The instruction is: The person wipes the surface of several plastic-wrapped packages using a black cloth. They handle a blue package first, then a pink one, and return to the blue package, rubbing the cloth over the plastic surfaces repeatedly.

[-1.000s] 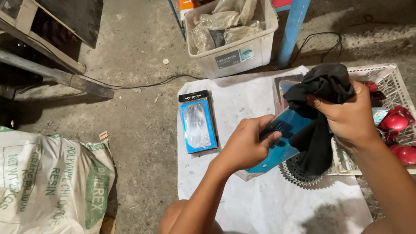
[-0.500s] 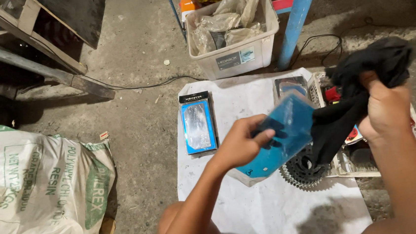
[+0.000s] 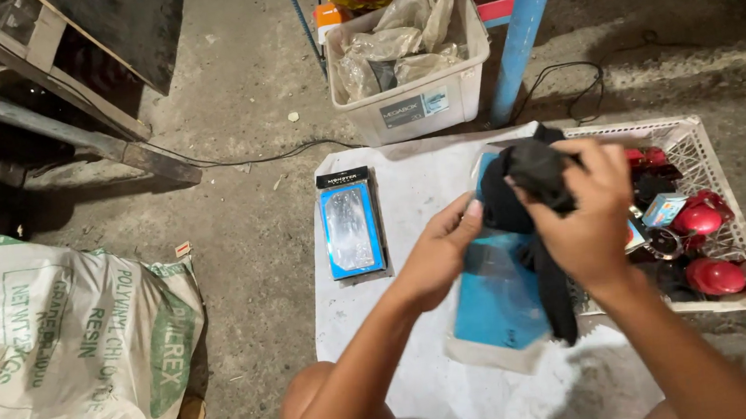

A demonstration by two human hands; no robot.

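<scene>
The black cloth (image 3: 537,179) looks soft and matt. The blue packet (image 3: 497,297) is glossy plastic film, like the boxed pack (image 3: 351,229) with its shiny window. The white sheet (image 3: 407,189) seems matt paper. The basket (image 3: 695,135) is white plastic lattice; the floor (image 3: 241,113) rough concrete.

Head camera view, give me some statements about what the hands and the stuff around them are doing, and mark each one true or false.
1. The right hand grips a black cloth. True.
2. The left hand is resting on the woven sack. False: it is at the blue plastic packet, over the white sheet; the woven sack lies apart on the floor.
3. A boxed blue package lies on the white sheet beside the hands. True.
4. The white mesh basket is empty. False: it holds red round parts and other items.
</scene>
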